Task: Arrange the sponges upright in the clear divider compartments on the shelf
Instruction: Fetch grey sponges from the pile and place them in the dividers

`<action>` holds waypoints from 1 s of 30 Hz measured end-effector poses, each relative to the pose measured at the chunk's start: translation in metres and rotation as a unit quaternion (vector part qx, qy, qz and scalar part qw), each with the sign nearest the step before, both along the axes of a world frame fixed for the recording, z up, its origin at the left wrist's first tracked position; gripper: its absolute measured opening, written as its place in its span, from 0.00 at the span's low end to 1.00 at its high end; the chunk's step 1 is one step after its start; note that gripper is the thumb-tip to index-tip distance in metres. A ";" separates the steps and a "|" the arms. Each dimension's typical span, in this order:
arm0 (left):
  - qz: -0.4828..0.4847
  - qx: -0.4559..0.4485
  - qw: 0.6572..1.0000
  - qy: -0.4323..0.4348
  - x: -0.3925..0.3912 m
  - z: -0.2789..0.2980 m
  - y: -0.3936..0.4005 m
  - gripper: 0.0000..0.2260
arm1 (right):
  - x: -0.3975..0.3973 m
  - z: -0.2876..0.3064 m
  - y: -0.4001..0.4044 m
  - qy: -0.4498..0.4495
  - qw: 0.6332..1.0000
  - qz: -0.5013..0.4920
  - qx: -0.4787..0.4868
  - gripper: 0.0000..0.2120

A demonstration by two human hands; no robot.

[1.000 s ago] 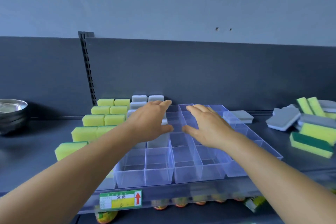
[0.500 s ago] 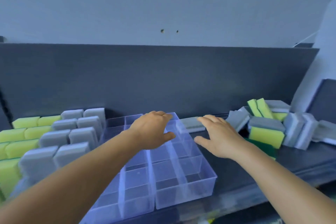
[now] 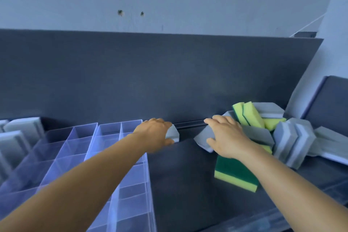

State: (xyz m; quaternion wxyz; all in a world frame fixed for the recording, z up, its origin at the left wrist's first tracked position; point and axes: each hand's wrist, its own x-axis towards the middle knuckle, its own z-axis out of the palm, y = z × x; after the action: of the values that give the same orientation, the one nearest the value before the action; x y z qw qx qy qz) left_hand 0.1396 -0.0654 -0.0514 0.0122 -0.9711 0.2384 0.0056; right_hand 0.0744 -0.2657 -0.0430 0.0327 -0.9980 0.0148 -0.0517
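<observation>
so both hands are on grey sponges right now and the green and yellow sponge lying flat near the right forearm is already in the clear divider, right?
Not quite. The head view shows the green and yellow sponge lying on the bare dark shelf, outside the clear divider. The rest holds: the left hand and right hand each rest on a grey sponge.

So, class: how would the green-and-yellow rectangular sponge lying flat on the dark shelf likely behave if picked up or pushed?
The green-and-yellow rectangular sponge is probably light and squashy, being foam. Lying flat on its broad face on the dark shelf, it should slide rather than roll or tip. Its green scouring layer likely grips well.
</observation>
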 end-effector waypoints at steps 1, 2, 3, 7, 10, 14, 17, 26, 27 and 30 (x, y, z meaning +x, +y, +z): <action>0.005 0.003 1.000 0.003 0.005 -0.003 -0.003 0.27 | 0.004 0.000 -0.003 -0.004 1.000 -0.004 0.000 0.28; 0.010 0.006 1.000 0.007 0.010 -0.006 -0.006 0.27 | 0.008 -0.001 -0.006 -0.006 1.000 -0.009 0.001 0.28; 0.015 0.011 1.000 0.009 0.015 -0.008 -0.008 0.27 | 0.011 -0.001 -0.008 -0.007 1.000 -0.015 -0.001 0.29; 0.031 0.037 0.999 0.026 0.027 -0.017 -0.011 0.28 | 0.024 -0.007 -0.015 0.014 0.999 -0.040 -0.030 0.32; 0.037 0.019 0.999 0.035 0.031 -0.018 -0.014 0.26 | 0.029 -0.007 -0.017 0.029 0.999 -0.027 -0.015 0.35; 0.042 -0.014 0.998 0.051 0.028 -0.019 -0.022 0.29 | 0.031 -0.006 -0.014 0.047 0.998 0.031 0.017 0.38; 0.046 -0.021 0.997 0.065 0.024 -0.019 -0.027 0.23 | 0.031 -0.008 -0.009 0.082 0.995 0.037 0.035 0.35; 0.067 -0.174 0.982 0.043 0.007 0.003 -0.024 0.25 | 0.035 -0.006 0.001 0.178 0.983 0.019 0.037 0.33; 0.064 -0.199 0.977 0.043 0.005 0.005 -0.022 0.28 | 0.036 -0.007 0.003 0.183 0.982 0.020 0.044 0.32; 0.037 -0.255 0.965 0.048 -0.002 0.012 -0.015 0.42 | 0.036 -0.009 0.006 0.175 0.981 0.011 0.080 0.34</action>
State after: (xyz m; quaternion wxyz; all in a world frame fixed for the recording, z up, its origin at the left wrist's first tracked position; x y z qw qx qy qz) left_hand 0.1378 -0.0802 -0.0394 -0.2477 -0.9488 0.1957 -0.0080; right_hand 0.1106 -0.2601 -0.0519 0.1101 -0.9859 0.0136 0.1254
